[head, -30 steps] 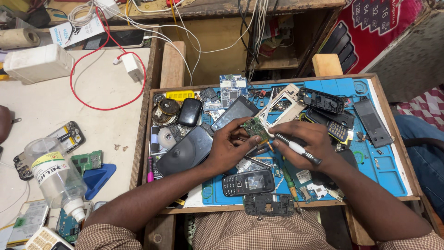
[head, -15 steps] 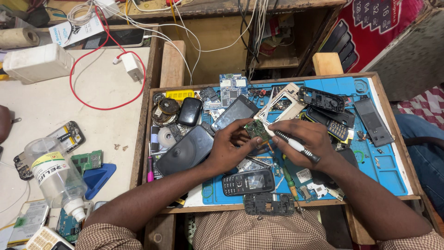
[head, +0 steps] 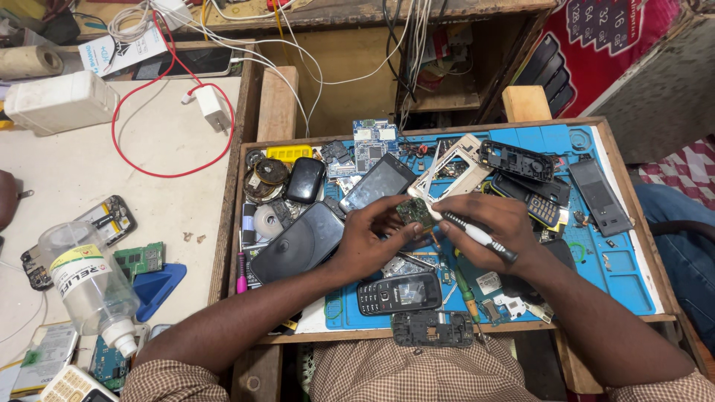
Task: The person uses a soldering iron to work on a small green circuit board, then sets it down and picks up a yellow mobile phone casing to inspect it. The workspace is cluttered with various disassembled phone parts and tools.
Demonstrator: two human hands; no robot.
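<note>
A clear bottle (head: 88,286) with a yellow-and-white label lies tilted on the pale tabletop (head: 149,149), well left of the wooden tray (head: 246,216), its white nozzle pointing down toward the near edge. Just right of the bottle sits a blue wedge (head: 158,286), with a green board (head: 141,258) above the wedge. Far left of the tray, at the back of the tabletop, rests a white box (head: 61,99), and behind it a flat white package (head: 123,50) with blue print. A white charger (head: 214,109) with a red cable (head: 119,141) looping from it lies just left of the tray's far corner. Beyond the tray's far right corner hangs a red sign (head: 596,41) with pale figures. A yellow rectangular piece (head: 290,153) sits in the tray's far left corner.

Over the blue mat (head: 625,260) lining the tray, the left hand (head: 372,240) reaches in from the near left, palm down, its grip pinching a small circuit board (head: 414,212) between thumb and fingertips near the tray's middle. The right hand (head: 497,232) comes in from the near right, wrist bent, its grip closed around a black-and-white tool (head: 477,237) held like a pen, the tip at the board's right edge. A black keypad phone (head: 399,292) lies in the tray just nearer than the hands, and a large black phone (head: 298,242) lies left of the left hand.
</note>
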